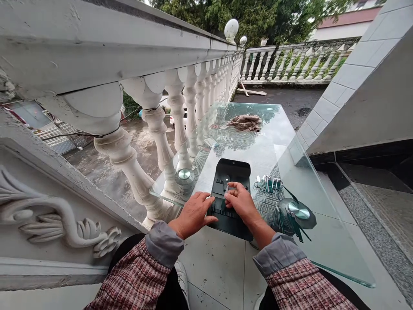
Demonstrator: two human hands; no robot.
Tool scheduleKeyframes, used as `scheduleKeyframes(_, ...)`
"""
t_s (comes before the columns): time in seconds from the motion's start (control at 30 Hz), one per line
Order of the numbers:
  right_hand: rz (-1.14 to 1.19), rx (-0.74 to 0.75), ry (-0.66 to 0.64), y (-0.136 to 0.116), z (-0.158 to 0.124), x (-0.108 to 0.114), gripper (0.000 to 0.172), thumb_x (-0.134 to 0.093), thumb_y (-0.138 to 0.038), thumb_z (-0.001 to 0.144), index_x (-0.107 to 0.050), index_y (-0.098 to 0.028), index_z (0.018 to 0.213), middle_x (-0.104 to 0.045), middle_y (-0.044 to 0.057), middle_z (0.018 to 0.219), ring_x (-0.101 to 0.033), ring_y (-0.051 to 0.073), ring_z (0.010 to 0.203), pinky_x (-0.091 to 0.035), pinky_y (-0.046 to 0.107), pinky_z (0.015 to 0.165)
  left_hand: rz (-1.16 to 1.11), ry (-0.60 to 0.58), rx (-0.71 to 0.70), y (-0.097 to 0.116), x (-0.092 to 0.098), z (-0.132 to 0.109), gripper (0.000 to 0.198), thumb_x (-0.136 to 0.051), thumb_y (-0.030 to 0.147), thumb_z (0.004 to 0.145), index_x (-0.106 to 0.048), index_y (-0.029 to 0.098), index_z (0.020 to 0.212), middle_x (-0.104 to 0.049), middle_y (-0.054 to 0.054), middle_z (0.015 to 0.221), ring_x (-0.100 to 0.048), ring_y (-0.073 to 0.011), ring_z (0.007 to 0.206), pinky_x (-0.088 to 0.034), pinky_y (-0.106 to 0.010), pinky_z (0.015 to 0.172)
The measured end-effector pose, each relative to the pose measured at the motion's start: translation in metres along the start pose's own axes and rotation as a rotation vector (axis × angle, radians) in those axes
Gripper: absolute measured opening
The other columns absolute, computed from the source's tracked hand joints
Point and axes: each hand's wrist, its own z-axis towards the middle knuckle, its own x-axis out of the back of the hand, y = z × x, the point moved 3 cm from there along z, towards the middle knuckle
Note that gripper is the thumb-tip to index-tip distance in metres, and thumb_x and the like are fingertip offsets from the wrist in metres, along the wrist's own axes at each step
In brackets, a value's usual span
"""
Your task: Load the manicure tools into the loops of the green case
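Observation:
A black open tool case (232, 172) lies on a glass table (322, 241) in front of me. My left hand (193, 214) rests on the case's left edge with its fingers curled and flat. Pinched in the fingertips of my right hand (241, 201) is a small slim metal tool (226, 191), held over the case's elastic loops. Several small metal tools (269, 184) lie loose on the glass just right of the case.
A brown rag (245, 122) lies at the table's far end. A white stone balustrade (155, 125) runs along the left. A tiled wall (355, 86) stands on the right. Round metal table fittings (184, 174) show under the glass.

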Motion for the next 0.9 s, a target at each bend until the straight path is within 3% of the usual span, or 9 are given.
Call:
scheduleKeyframes(0.3,-0.07,0.034,0.037,0.005,0.008,-0.009,0.032,-0.053,-0.02,0.064,-0.044,-0.02,0.095,-0.051,-0.007,0.059,-0.055,0.011,0.051,-0.049,0.024,0.048,0.027,-0.016,0.0,0.001,-0.003,-0.001,0.064,-0.073,0.045,0.068,-0.049,0.013,0.118,-0.052,-0.014,0.119,-0.047,-0.028,0.109,-0.043,-0.041,0.094)
scheduleKeyframes(0.63,-0.212,0.033,0.01,0.01,0.017,-0.013,0.017,-0.052,-0.017,0.069,-0.05,-0.02,0.086,-0.054,-0.005,0.059,-0.055,0.01,0.049,-0.048,0.022,0.045,-0.02,-0.057,0.025,0.006,-0.001,0.0,0.051,-0.073,0.033,0.071,-0.05,0.016,0.113,-0.053,-0.01,0.117,-0.047,-0.0258,0.107,-0.042,-0.04,0.094)
scheduleKeyframes(0.8,-0.3,0.023,0.032,0.005,0.017,-0.011,0.004,-0.05,-0.022,0.075,-0.052,-0.02,0.077,-0.053,-0.004,0.059,-0.053,0.008,0.045,-0.043,0.018,0.038,-0.038,-0.06,0.035,0.005,0.0,0.0,0.049,-0.072,0.033,0.072,-0.05,0.018,0.112,-0.052,-0.01,0.118,-0.047,-0.0265,0.108,-0.042,-0.042,0.093)
scheduleKeyframes(0.9,-0.367,0.036,0.029,0.003,0.016,-0.01,0.006,-0.05,-0.024,0.076,-0.053,-0.021,0.072,-0.051,-0.005,0.056,-0.05,0.008,0.042,-0.038,0.017,0.035,-0.043,-0.06,0.035,0.005,-0.002,0.0,0.053,-0.073,0.035,0.071,-0.049,0.017,0.114,-0.052,-0.011,0.119,-0.047,-0.027,0.109,-0.042,-0.041,0.094)
